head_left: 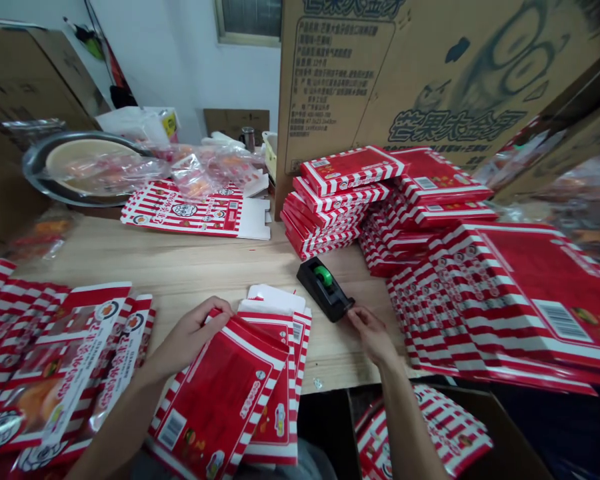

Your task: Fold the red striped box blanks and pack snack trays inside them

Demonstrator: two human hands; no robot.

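My left hand (pixel 193 333) grips the top edge of a red-and-white striped flat box (pixel 220 393) that lies on several more flat boxes at the near edge of the wooden table (pixel 190 267). My right hand (pixel 370 333) reaches to the cutter end of a black tape dispenser (pixel 325 288) with a green roll; its fingertips are pinched there, and what they hold is too small to see.
Stacks of closed striped boxes (pixel 350 200) and a larger leaning pile (pixel 505 300) fill the right side. Filled packs (pixel 55 360) lie at left. A metal tray (pixel 80 167) with clear bags sits far left. A big cardboard carton (pixel 405 73) stands behind.
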